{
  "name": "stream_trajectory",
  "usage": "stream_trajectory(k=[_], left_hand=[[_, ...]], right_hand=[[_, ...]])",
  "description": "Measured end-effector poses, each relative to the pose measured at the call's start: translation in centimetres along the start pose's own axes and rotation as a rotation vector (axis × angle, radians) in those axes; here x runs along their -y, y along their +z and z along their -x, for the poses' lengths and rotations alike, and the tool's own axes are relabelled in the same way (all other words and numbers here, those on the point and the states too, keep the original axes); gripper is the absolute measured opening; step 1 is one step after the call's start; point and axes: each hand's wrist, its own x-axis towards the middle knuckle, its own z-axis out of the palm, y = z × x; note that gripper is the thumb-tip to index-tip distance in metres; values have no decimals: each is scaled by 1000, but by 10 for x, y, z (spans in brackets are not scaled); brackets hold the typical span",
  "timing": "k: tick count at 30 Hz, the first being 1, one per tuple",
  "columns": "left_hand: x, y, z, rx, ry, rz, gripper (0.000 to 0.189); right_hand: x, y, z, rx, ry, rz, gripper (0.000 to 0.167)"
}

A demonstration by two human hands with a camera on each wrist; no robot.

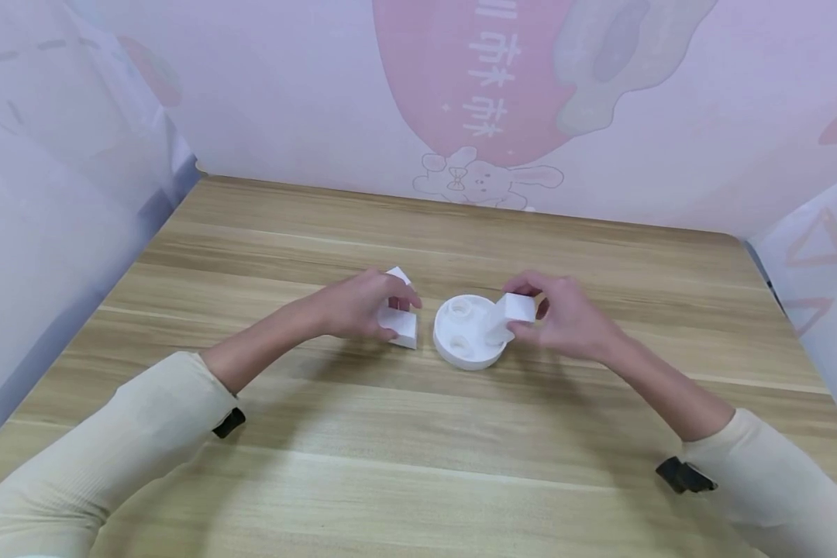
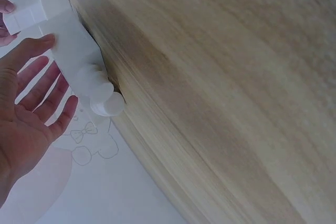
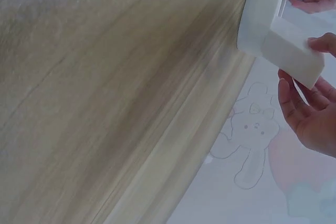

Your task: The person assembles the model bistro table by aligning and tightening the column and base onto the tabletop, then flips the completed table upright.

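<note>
Well, right fingers [image 3: 292, 103] pinch one block [image 1: 520, 307] (dish [image 1: 469, 359]: one).

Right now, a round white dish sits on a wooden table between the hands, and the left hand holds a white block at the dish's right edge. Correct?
Not quite: the right hand, not the left hand, holds the white block at the right edge of the round white dish, as the head view shows. The dish does sit on the wooden table between the hands.

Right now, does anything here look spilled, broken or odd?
Nothing stands out: no spill shows on the wood-grain table, no damage on the round white base or the white block in the right hand.
</note>
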Motion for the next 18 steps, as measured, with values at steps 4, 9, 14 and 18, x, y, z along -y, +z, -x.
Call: stream_trajectory(k=[4, 9, 14, 18], left_hand=[[-1, 0, 0, -33, 20, -12, 44], [-4, -2, -1, -91, 43, 22, 46], [-9, -6, -4, -154, 68, 188, 42], [-14, -7, -6, -201, 91, 349, 42]], right_hand=[[-9, -5, -2, 17, -41, -48, 37], [-20, -8, -4, 34, -65, -114, 37], [-25, -9, -5, 35, -80, -122, 34], [-27, -9, -6, 41, -72, -145, 31]])
